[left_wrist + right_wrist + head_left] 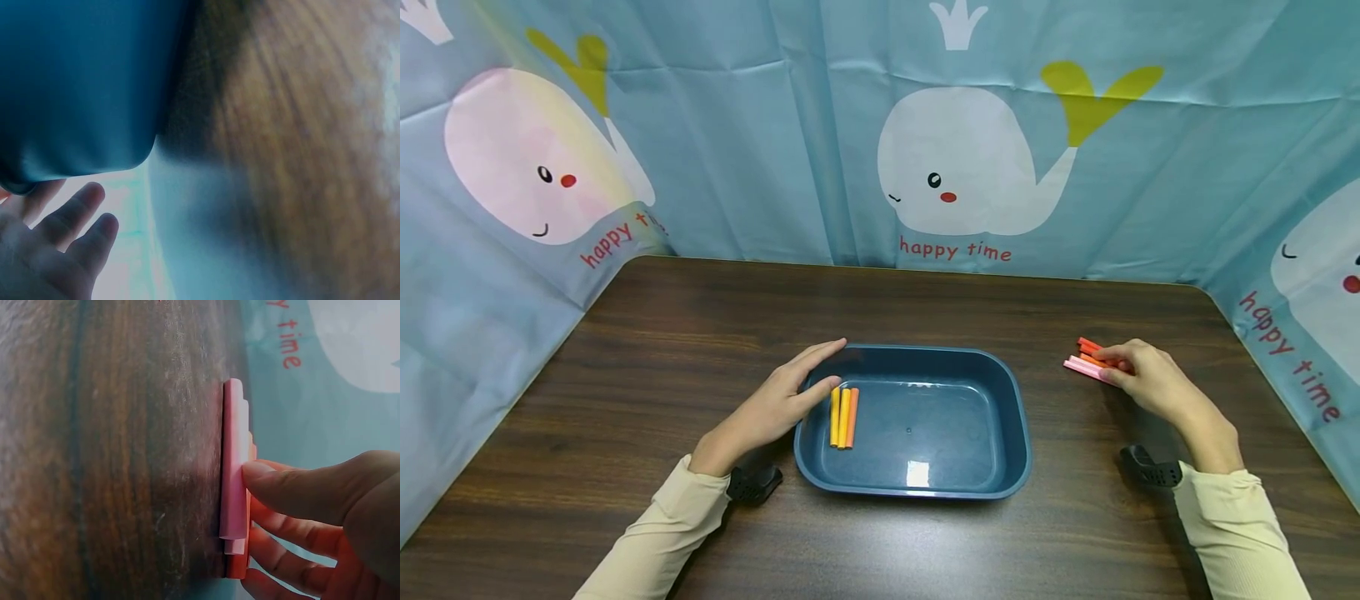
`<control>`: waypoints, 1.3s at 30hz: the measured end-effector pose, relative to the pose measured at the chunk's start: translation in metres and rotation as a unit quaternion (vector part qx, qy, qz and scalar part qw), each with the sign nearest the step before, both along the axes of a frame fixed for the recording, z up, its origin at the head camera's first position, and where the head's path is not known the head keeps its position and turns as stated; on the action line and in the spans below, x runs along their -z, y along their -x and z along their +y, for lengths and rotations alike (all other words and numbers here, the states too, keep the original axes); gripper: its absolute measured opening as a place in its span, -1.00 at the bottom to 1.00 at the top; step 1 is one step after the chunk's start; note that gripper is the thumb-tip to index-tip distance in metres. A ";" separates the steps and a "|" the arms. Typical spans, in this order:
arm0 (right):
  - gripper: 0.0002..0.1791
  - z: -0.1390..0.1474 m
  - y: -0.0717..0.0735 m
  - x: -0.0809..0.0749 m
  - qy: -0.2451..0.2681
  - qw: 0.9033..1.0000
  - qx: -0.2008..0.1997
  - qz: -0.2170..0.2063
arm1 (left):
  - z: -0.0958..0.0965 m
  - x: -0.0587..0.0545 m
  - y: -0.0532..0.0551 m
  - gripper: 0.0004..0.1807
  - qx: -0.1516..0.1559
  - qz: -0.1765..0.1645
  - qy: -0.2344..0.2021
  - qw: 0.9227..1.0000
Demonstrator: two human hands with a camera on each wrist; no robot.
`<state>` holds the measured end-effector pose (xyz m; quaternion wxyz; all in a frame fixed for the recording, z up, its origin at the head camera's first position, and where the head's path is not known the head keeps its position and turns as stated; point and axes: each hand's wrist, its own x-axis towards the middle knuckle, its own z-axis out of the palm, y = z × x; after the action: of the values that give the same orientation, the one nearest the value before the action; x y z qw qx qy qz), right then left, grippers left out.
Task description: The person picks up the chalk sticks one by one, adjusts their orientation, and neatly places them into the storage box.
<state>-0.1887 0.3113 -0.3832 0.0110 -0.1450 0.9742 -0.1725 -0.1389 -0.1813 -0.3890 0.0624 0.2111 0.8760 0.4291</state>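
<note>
A blue plastic tray [910, 493] sits mid-table with two yellow sticks and an orange stick [852, 418] side by side near its left wall. My left hand [782, 396] rests at the tray's upper left corner, thumb over the rim and fingers fairly straight; in the left wrist view its fingers [69, 219] lie beyond the tray's outer wall. To the right of the tray, my right hand [1153, 383] holds a small bunch of crayon-like sticks between thumb and fingers. Pink sticks [233, 469] lie nearest the thumb, with orange-red sticks [237, 567] behind them, partly hidden by the fingers.
The dark wooden table [625, 400] reaches back to a light blue curtain [737, 167] printed with whales, which also borders both sides. A black wrist strap [1150, 468] sits on the right wrist, another [754, 485] on the left.
</note>
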 end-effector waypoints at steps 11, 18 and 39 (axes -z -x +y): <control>-0.67 0.000 -0.001 -0.002 0.002 1.000 -0.004 -0.011 | 0.000 0.002 0.000 -0.38 0.001 0.005 -0.001 1.000; -0.69 0.002 -0.002 -0.005 0.006 0.999 0.006 -0.033 | 0.000 0.000 0.000 -0.38 0.004 0.007 -0.002 1.000; -0.71 0.000 -0.002 -0.007 0.005 0.999 -0.001 -0.033 | -0.001 0.002 0.001 -0.38 0.006 0.009 0.000 1.000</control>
<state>-0.1866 0.3115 -0.3759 0.0430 -0.1405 0.9722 -0.1823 -0.1400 -0.1826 -0.3914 0.0574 0.2199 0.8751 0.4272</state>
